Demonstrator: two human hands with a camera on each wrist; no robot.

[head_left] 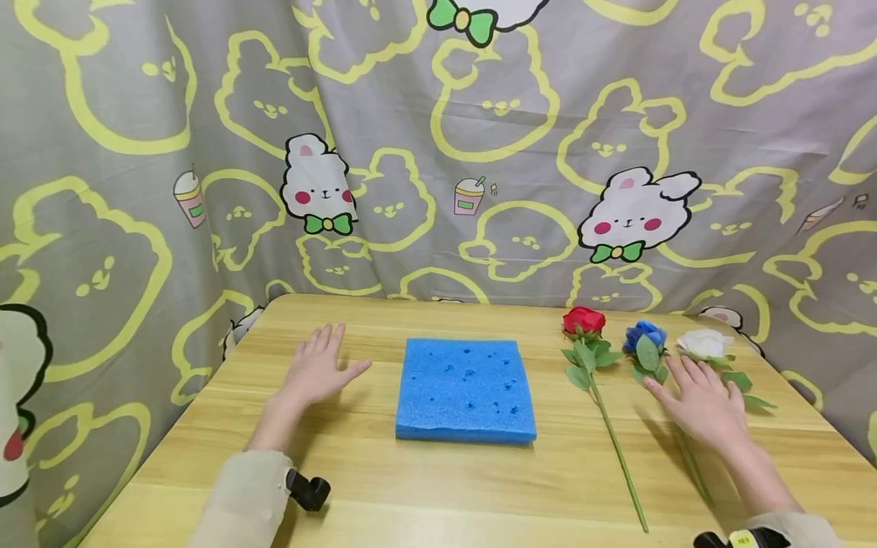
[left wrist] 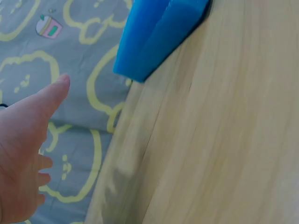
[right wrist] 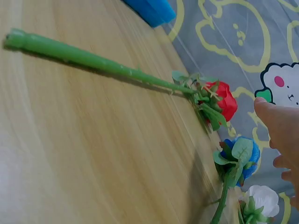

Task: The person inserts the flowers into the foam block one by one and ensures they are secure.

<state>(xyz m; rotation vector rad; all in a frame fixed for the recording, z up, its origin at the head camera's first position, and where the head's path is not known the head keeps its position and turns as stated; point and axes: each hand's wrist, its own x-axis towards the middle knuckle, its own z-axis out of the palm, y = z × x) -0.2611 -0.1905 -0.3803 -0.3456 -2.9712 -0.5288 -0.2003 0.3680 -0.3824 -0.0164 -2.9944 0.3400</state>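
Observation:
My left hand [head_left: 318,369] hovers palm down over the table's left side, fingers straight and thumb pointing at a blue foam block [head_left: 466,390]. Small holes dot the top of the block. To the right, my right hand [head_left: 706,403] is spread, holding nothing, above the stems of a blue rose [head_left: 644,336] and a white rose [head_left: 704,344]. It hides part of both stems. A red rose [head_left: 585,321] lies left of that hand, its long green stem [right wrist: 93,60] fully in sight in the right wrist view. All three blooms point toward the back edge.
The wooden table [head_left: 342,487] meets a grey curtain [head_left: 411,114] with yellow outlines and white cartoon animals at its back and sides. Black wrist cameras sit on both forearms, the left one [head_left: 308,491] beside a pale sleeve [head_left: 247,487].

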